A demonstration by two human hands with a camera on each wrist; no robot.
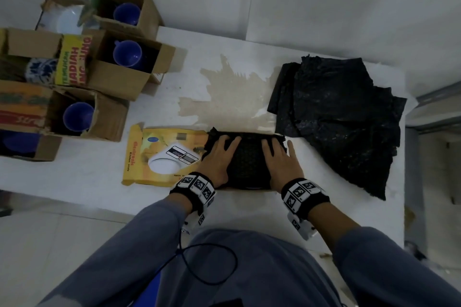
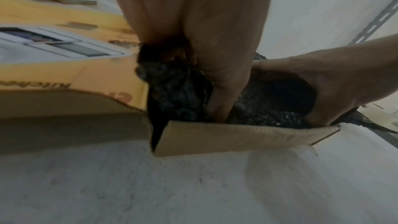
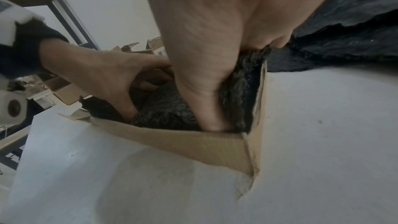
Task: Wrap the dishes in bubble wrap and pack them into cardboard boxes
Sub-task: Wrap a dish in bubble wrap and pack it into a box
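Your left hand (image 1: 219,157) and right hand (image 1: 280,161) lie flat, fingers straight, pressing a black bubble-wrapped bundle (image 1: 249,159) down at the near edge of the bench (image 1: 311,207); its yellow lid (image 1: 162,154) hangs open leftward. Spare black bubble wrap (image 1: 336,117) lies to the right, and open boxes holding blue cups (image 1: 127,53) stand far left. Left wrist view: your left hand (image 2: 193,23) pushes the bundle (image 2: 178,94) into a cardboard box (image 2: 237,139), thumb inside the near wall. Right wrist view: your right hand (image 3: 215,40) presses likewise, its thumb against the wall of the box (image 3: 193,144). The dish itself is hidden.
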